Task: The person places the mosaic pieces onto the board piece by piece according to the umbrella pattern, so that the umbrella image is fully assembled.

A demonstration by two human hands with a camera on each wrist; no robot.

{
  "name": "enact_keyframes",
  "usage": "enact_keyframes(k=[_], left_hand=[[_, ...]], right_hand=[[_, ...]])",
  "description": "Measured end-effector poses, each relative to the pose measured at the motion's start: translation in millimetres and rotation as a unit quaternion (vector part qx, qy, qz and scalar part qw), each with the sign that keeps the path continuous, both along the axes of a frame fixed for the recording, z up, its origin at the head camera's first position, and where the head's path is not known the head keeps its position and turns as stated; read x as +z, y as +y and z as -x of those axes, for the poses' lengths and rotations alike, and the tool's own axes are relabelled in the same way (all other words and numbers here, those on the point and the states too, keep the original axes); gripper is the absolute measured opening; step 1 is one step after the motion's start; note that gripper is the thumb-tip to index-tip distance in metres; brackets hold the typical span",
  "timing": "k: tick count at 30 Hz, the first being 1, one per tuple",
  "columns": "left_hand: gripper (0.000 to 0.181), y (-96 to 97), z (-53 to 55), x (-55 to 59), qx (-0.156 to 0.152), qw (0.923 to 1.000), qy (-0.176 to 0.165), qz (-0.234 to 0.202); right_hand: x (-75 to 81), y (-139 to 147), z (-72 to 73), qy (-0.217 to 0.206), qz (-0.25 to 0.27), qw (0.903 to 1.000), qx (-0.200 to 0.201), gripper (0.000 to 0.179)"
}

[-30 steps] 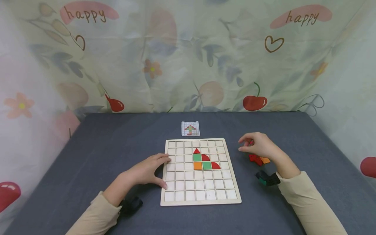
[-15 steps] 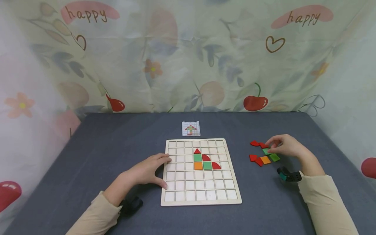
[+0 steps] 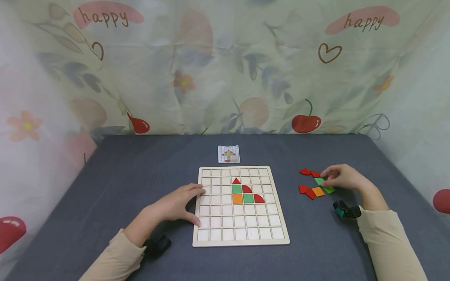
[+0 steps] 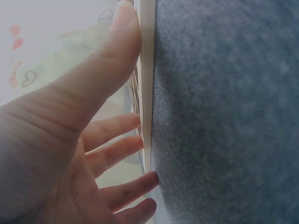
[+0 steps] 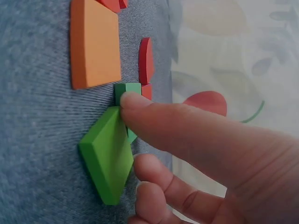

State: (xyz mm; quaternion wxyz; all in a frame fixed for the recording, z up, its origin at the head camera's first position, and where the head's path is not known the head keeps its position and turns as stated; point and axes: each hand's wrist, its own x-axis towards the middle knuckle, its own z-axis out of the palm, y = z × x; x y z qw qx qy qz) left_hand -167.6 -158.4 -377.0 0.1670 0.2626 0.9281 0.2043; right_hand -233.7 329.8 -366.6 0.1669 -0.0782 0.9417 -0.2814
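My left hand (image 3: 179, 202) rests at the left edge of a pale wooden grid board (image 3: 242, 245), thumb and fingertips spread along its rim. On the board lie a red triangle (image 3: 236, 181), two red quarter-round tiles, an orange square (image 3: 237, 199) and two green squares. To the right, my right hand (image 3: 344, 178) is low over loose tiles, its fingers loosely bent. In the right wrist view its thumb (image 5: 135, 100) touches a green tile (image 5: 127, 87), partly hidden behind it. A lighter green tile (image 5: 110, 154) lies right beside the fingertips, flat on the cloth.
Around my right hand lie an orange tile (image 3: 318, 191) and several red tiles (image 3: 305, 171). Behind the board is a small printed card (image 3: 229, 155) with a coloured grid pattern. Dark cloth (image 3: 158, 156) covers the table; a patterned curtain (image 3: 211, 78) stands at its back edge.
My right hand has moved right from above the board side of the loose tiles to the green ones, then slightly lower, uncovering the red tiles. My left hand stays on the board's edge.
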Motion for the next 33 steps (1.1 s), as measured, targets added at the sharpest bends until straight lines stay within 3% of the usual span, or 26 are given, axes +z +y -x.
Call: enact_keyframes(k=[7, 15, 28, 33], left_hand=[[0.091, -0.4, -0.2, 0.1, 0.0, 1.0, 0.001, 0.0], [0.09, -0.3, -0.3, 0.3, -0.002, 1.0, 0.003, -0.001], [0.089, -0.2, -0.3, 0.2, 0.0, 1.0, 0.002, 0.0], [0.088, 0.2, 0.2, -1.6, 0.006, 1.0, -0.006, 0.0]], right_hand=[[-2.1, -3, 1.4, 0.012, -0.025, 0.9996, 0.004, 0.042], [-8.1, -7, -0.8, 0.07, -0.048, 0.9959, 0.032, 0.033], [-7.4, -13, -4.6, 0.151, -0.04, 0.9865, 0.05, 0.03], [-1.9, -26, -7.7, 0.154, -0.02, 0.9867, 0.049, 0.031]])
